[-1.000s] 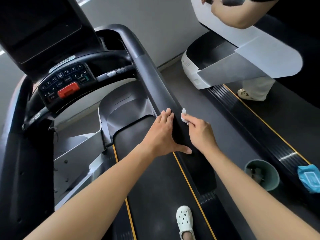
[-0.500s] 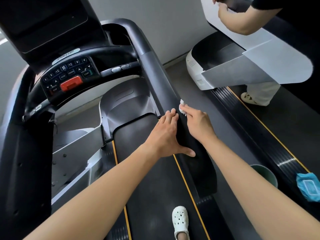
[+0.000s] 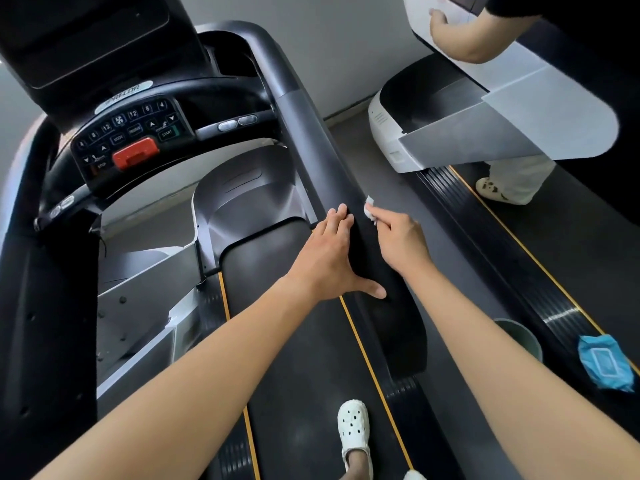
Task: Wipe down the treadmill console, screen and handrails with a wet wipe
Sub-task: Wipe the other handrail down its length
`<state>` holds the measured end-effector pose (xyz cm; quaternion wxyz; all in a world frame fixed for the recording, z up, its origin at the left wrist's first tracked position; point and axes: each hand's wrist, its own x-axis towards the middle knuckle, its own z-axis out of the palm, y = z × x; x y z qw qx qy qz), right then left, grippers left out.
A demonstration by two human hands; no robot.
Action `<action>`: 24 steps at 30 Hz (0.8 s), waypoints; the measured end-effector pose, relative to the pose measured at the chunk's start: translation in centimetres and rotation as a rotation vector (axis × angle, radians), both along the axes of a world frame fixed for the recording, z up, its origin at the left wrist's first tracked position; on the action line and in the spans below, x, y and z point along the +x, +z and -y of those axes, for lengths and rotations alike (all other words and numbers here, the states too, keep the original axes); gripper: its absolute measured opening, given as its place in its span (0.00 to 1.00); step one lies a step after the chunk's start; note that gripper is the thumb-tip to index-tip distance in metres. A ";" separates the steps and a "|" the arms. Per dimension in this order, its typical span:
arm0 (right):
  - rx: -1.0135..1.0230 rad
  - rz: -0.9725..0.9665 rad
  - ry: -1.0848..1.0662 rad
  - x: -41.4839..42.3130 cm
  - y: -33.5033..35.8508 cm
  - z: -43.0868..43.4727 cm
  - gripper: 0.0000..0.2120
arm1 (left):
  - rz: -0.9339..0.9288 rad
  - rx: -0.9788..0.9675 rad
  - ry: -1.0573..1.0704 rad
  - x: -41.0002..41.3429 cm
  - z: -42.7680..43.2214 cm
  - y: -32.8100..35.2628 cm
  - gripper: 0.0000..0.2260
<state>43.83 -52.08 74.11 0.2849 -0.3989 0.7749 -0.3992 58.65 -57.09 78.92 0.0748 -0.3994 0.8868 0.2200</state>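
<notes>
1. A foot in a white clog [image 3: 353, 431] stands on the treadmill belt [image 3: 294, 358].
2. To the right, a blue wipe pack [image 3: 604, 365] lies on the neighbouring treadmill's edge, with a green bin [image 3: 519, 336] on the floor just beside it.
3. The left hand [image 3: 329, 258] rests flat on the inner side of the right handrail [image 3: 311, 140], its grip apart: fingers straight, thumb spread across the rail.
4. The right hand [image 3: 398, 237] has its grip clamped on the wet wipe [image 3: 369, 206], pinching the small white wad at the fingertips against the rail's outer side.
5. Farther off, the console [image 3: 131, 133] shows its keypad and a red stop button [image 3: 135, 157].
6. The dark screen [image 3: 86, 39] rises above it.
7. Another person's arm [image 3: 457, 39] reaches onto the neighbouring machine.
</notes>
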 end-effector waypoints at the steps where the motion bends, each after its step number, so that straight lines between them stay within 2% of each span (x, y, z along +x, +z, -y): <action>1: -0.002 -0.002 -0.009 0.2 -0.3 -1.2 0.19 | -0.009 0.003 0.002 0.1 0.0 -0.1 0.69; 4: -0.009 0.012 -0.037 0.6 -0.9 -3.4 0.18 | -0.038 0.002 0.009 0.2 0.0 -0.5 0.69; 12: 0.036 0.007 -0.018 0.2 -0.3 -1.1 0.19 | -0.054 -0.012 0.019 0.6 -0.8 -0.8 0.66; 20: -0.001 0.064 -0.057 2.4 0.2 -8.5 0.16 | -0.089 -0.035 0.025 0.9 -1.4 -1.4 0.61; 24: -0.014 0.130 -0.066 2.7 0.8 -7.5 0.16 | -0.113 -0.057 0.025 1.2 -2.0 -1.8 0.58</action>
